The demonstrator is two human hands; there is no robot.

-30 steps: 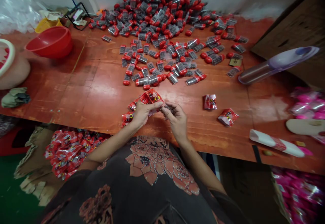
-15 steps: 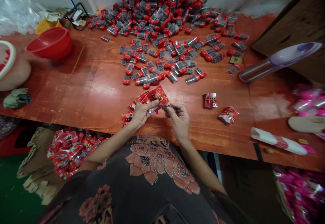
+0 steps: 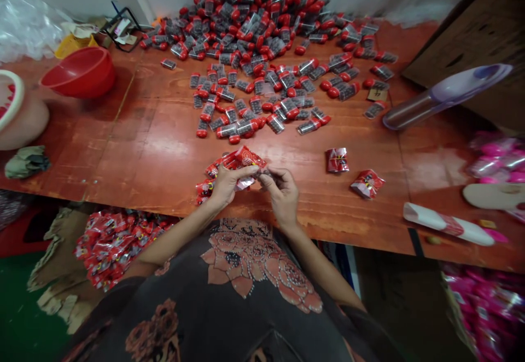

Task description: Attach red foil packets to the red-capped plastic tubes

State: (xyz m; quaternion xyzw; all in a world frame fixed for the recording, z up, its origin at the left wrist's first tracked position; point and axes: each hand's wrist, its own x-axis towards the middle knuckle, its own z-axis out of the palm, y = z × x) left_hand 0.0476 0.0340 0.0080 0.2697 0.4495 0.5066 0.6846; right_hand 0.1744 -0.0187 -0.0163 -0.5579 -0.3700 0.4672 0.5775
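Note:
My left hand (image 3: 232,185) grips a bunch of red foil sachets (image 3: 241,158), with more of them poking out below it at the table's front edge. A piece of clear plastic (image 3: 246,183) shows under my left thumb. My right hand (image 3: 279,191) meets the left at the fingertips and pinches a small dark item (image 3: 264,172), mostly hidden by the fingers. Two loose red foil sachets (image 3: 337,160) (image 3: 367,183) lie on the wooden table to the right of my hands. Ahead lie scattered red-capped clear tubes (image 3: 254,97).
A large heap of the tubes (image 3: 246,23) fills the table's back. A red plastic bowl (image 3: 77,72) stands at the left, and a lilac-capped bottle (image 3: 447,97) lies right. Filled red sachets (image 3: 118,247) sit in cardboard below the front edge, with pink packets (image 3: 484,313) at lower right.
The red sachets have dropped lower and folded in toward my left hand. My right hand has moved closer to the left, and the view has shifted slightly.

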